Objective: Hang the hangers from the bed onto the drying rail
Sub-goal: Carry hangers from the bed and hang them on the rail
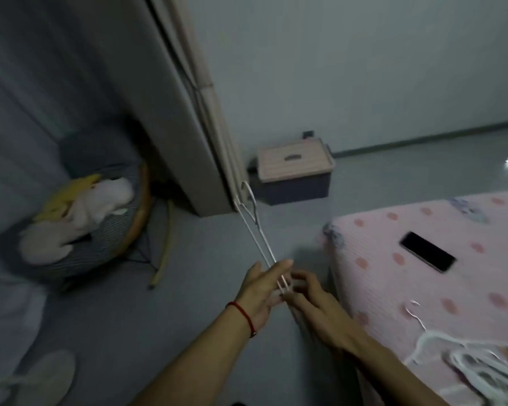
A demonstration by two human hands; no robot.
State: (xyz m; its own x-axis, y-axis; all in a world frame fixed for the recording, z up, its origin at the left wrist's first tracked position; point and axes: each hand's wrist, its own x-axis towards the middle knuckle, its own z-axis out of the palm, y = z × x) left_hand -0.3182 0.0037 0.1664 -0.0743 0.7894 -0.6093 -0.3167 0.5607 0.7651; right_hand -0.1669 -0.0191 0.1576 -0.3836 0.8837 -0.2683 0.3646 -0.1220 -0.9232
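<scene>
Two or so thin white hangers are held edge-on in front of me, hooks pointing away toward the door frame. My right hand grips their near end with curled fingers. My left hand, a red cord on its wrist, lies with straight fingers against the hangers' left side. More white hangers lie in a loose pile on the pink dotted bed at the lower right. No drying rail is in view.
A black phone lies on the bed. A lidded storage box stands by the wall beyond the door frame. At left is a round chair with plush toys, and a fan below it.
</scene>
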